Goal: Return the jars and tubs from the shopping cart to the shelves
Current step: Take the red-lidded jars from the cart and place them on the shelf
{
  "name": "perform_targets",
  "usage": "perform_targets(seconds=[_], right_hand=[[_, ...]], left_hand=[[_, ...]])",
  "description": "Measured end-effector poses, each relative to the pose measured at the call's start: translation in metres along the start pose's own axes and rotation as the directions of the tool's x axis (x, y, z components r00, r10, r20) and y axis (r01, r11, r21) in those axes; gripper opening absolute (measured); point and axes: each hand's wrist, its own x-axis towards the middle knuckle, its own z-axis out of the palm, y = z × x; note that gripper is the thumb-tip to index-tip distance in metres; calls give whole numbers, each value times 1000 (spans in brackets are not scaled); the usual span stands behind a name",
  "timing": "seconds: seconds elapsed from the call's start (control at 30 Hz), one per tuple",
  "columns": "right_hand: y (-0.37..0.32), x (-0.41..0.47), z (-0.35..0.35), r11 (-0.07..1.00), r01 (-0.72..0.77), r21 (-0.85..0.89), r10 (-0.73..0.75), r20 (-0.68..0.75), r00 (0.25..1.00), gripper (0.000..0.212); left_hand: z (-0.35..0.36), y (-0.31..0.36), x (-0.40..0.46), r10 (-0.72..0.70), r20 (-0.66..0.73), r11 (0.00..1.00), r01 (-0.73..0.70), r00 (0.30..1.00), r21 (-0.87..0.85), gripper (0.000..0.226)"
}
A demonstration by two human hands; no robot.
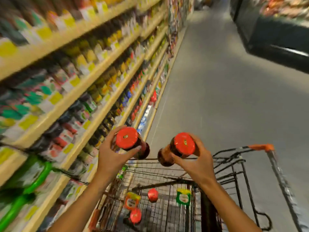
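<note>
**Two jars up, both hands full, shelves a blur**

Two red-lidded jars are in the air above the cart. The left jar (132,142) sits in the left hand (111,154), fingers curled round the glass just under the lid; the right jar (179,149) is held the same way by the right hand (196,162), and its base tips in toward the other jar. The bases are close but apart, and that's the first worry: swing them together and glass knocks glass.

Below, the shopping cart (167,196) holds more stock: two red lids (153,195) and (135,215), an orange-labelled tub (131,200) and a green-labelled tub (184,196). A slipped jar would likely drop straight onto them or the wire.

To the left, the shelves (93,91) are smeared with motion, so I can't pick out a free slot. My read is that's the real risk: placing into a packed row with no spare hand could nudge a neighbour off the edge. The green handle (31,180) at lower left sits near the left forearm's path too.
</note>
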Motion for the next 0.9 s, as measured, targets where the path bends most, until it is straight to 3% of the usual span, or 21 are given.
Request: perform_targets(seconds=[0.17, 0.27, 0.4, 0.63, 0.9], right_hand=[[-56, 24, 25, 984, 150, 96, -160, 109, 981, 72], [-83, 25, 49, 970, 197, 144, -221, 170, 960, 74], [-114, 13, 86, 953, 235, 194, -281, 268, 922, 75], [-184, -37, 166, 924, 262, 277, -366, 451, 814, 76], [-263, -137, 246, 872, 316, 374, -484, 558, 674, 69]], left_hand=[[-58, 43, -16, 1, -201, 999, 9, 980, 49, 65], [-97, 57, -30, -23, -276, 996, 47, 961, 79, 74], [-146, 71, -54, 13, -369, 991, 37, 930, 127, 68], [-245, 96, -132, 53, -563, 991, 26, 825, 132, 72], [-360, 127, -267, 129, -704, 975, 42, 698, 220, 76]])
